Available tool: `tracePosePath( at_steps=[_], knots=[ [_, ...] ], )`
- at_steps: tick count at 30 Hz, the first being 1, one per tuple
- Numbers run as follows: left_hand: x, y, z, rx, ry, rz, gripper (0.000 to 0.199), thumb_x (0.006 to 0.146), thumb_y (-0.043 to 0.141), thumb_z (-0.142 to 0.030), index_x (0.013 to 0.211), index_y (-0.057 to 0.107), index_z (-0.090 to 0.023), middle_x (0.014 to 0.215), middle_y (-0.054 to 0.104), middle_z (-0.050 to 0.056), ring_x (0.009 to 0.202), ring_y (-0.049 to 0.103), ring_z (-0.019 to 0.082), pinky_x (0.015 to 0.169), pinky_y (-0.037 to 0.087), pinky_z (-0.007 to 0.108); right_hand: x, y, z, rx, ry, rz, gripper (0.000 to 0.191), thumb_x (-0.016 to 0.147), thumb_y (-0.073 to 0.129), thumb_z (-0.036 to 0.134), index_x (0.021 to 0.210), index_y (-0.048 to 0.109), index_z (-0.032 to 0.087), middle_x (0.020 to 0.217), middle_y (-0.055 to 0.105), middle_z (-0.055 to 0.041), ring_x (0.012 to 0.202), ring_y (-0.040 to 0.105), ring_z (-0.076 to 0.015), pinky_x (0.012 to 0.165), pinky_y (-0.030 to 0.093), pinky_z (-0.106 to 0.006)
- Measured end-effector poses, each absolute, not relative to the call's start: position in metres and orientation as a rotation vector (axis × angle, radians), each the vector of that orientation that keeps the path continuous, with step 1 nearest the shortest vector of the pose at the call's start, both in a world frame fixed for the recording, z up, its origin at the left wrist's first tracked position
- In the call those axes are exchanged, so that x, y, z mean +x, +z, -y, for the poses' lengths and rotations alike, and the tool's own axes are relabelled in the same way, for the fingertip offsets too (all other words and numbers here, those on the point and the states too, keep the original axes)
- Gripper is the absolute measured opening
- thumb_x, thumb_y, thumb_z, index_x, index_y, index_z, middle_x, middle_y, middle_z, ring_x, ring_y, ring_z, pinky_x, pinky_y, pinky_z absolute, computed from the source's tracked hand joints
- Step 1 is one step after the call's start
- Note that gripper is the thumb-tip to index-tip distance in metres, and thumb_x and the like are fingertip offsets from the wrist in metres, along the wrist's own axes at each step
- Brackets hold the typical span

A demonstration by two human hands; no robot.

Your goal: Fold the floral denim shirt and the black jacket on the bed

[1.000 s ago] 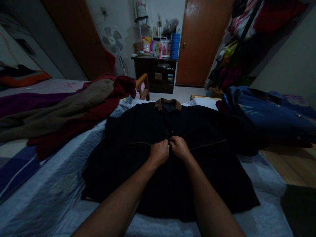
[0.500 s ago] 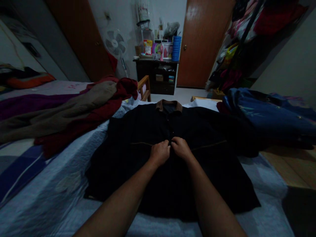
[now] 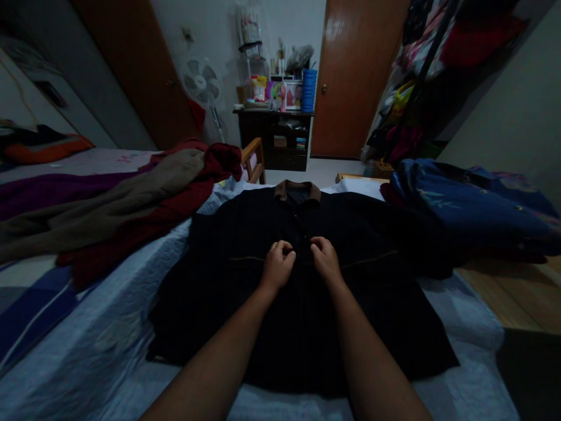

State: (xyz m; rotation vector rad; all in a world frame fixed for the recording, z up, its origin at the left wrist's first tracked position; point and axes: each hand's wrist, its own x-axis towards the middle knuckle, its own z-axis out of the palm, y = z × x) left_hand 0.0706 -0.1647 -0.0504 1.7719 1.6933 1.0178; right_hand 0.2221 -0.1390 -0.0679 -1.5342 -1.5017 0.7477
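A dark jacket (image 3: 302, 327) with a brown collar (image 3: 316, 196) lies spread front-up on the bed, its collar at the far end. Small buttons show along the front opening below the collar. My left hand (image 3: 279, 266) is at the left of this opening, thumb and forefinger curled together at the dark cloth. Across the opening, my right hand (image 3: 325, 257) has its fingertips pinched near a button. A narrow gap separates the hands. Dim light and the dark cloth hide exactly how much fabric sits between the fingers.
Red, grey and purple clothes (image 3: 109, 193) lie on the left. Folded blue denim clothing (image 3: 473, 199) is piled on the right, beside a wooden surface (image 3: 508, 292). A pale blue quilted sheet (image 3: 118, 345) covers the bed. A fan (image 3: 204, 82) and dark cabinet (image 3: 274, 140) stand behind.
My hands, which nearly met at the jacket's front, have drawn slightly apart and a little toward the collar. The whole view has shifted slightly. The jacket lies as before.
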Motion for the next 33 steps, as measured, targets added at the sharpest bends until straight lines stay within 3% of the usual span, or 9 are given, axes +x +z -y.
tracePosePath(
  at_steps=[3, 7, 10, 14, 19, 22, 24, 29, 33],
  knots=[
    [0.072, -0.041, 0.146, 1.838, 1.011, -1.766, 0.014, 0.083, 0.052, -0.020, 0.094, 0.059, -0.018, 0.102, 0.060, 0.007, 0.090, 0.060, 0.016, 0.085, 0.047, 0.027, 0.218, -0.071, 0.140, -1.595, 0.571, 1.668, 0.039, 0.083, 0.044, 0.016, 0.119, 0.060, 0.013, 0.121, 0.058, -0.0134, 0.114, 0.054, -0.0208, 0.100, 0.040, -0.033],
    [0.079, -0.032, 0.113, 1.974, 0.756, -1.949, 0.026, 0.080, 0.058, -0.028, 0.103, 0.060, -0.018, 0.109, 0.060, 0.010, 0.105, 0.059, 0.023, 0.092, 0.045, 0.032, 0.217, -0.067, 0.137, -1.689, 0.528, 2.010, 0.041, 0.085, 0.043, 0.011, 0.121, 0.061, 0.012, 0.129, 0.055, -0.0147, 0.120, 0.051, -0.0223, 0.103, 0.037, -0.034],
    [0.082, -0.031, 0.094, 1.932, 0.518, -2.038, 0.031, 0.076, 0.061, -0.032, 0.104, 0.060, -0.018, 0.110, 0.062, 0.011, 0.101, 0.062, 0.024, 0.082, 0.048, 0.031, 0.224, -0.055, 0.126, -1.740, 0.580, 2.207, 0.038, 0.083, 0.046, 0.009, 0.114, 0.067, 0.014, 0.126, 0.059, -0.0135, 0.112, 0.057, -0.0210, 0.096, 0.041, -0.029],
    [0.080, -0.030, 0.081, 1.915, 0.243, -2.011, 0.036, 0.072, 0.067, -0.041, 0.101, 0.062, -0.019, 0.111, 0.066, 0.010, 0.097, 0.065, 0.024, 0.072, 0.048, 0.026, 0.236, -0.035, 0.102, -1.778, 0.640, 2.284, 0.032, 0.079, 0.049, 0.006, 0.096, 0.073, 0.018, 0.103, 0.070, -0.0077, 0.095, 0.064, -0.0180, 0.083, 0.044, -0.024],
    [0.078, -0.027, 0.079, 1.969, 0.131, -1.992, 0.056, 0.062, 0.072, -0.060, 0.101, 0.063, -0.021, 0.113, 0.067, 0.011, 0.101, 0.065, 0.027, 0.071, 0.048, 0.027, 0.231, -0.035, 0.076, -1.834, 0.458, 2.022, 0.036, 0.084, 0.047, 0.013, 0.115, 0.066, 0.015, 0.119, 0.065, -0.0112, 0.114, 0.058, -0.0206, 0.096, 0.040, -0.027],
    [0.078, -0.029, 0.079, 2.005, 0.128, -1.999, 0.051, 0.065, 0.072, -0.056, 0.101, 0.064, -0.021, 0.113, 0.067, 0.011, 0.101, 0.065, 0.026, 0.071, 0.048, 0.027, 0.222, -0.051, 0.073, -1.821, 0.475, 1.937, 0.040, 0.084, 0.054, 0.021, 0.122, 0.062, 0.012, 0.127, 0.062, -0.0147, 0.119, 0.054, -0.0253, 0.102, 0.038, -0.036],
    [0.077, -0.033, 0.081, 2.007, 0.149, -2.006, 0.046, 0.067, 0.071, -0.053, 0.100, 0.063, -0.022, 0.113, 0.066, 0.010, 0.098, 0.065, 0.025, 0.070, 0.047, 0.027, 0.221, -0.065, 0.073, -1.776, 0.508, 1.946, 0.039, 0.083, 0.052, 0.019, 0.120, 0.064, 0.015, 0.131, 0.060, -0.0121, 0.124, 0.051, -0.0249, 0.106, 0.035, -0.039],
    [0.073, -0.046, 0.085, 1.990, 0.277, -2.027, 0.037, 0.072, 0.067, -0.048, 0.097, 0.063, -0.022, 0.108, 0.065, 0.008, 0.091, 0.066, 0.024, 0.067, 0.047, 0.028, 0.234, -0.086, 0.069, -1.519, 0.694, 1.906, 0.043, 0.081, 0.038, 0.010, 0.106, 0.070, 0.024, 0.122, 0.066, -0.0021, 0.123, 0.052, -0.0173, 0.108, 0.035, -0.037],
    [0.069, -0.051, 0.081, 1.991, 0.337, -2.007, 0.037, 0.072, 0.066, -0.034, 0.107, 0.061, -0.023, 0.109, 0.066, 0.007, 0.095, 0.065, 0.023, 0.072, 0.046, 0.028, 0.234, -0.086, 0.069, -1.521, 0.693, 1.929, 0.040, 0.078, 0.047, 0.010, 0.106, 0.070, 0.024, 0.128, 0.063, -0.0031, 0.125, 0.051, -0.0184, 0.110, 0.032, -0.039]
  ],
)
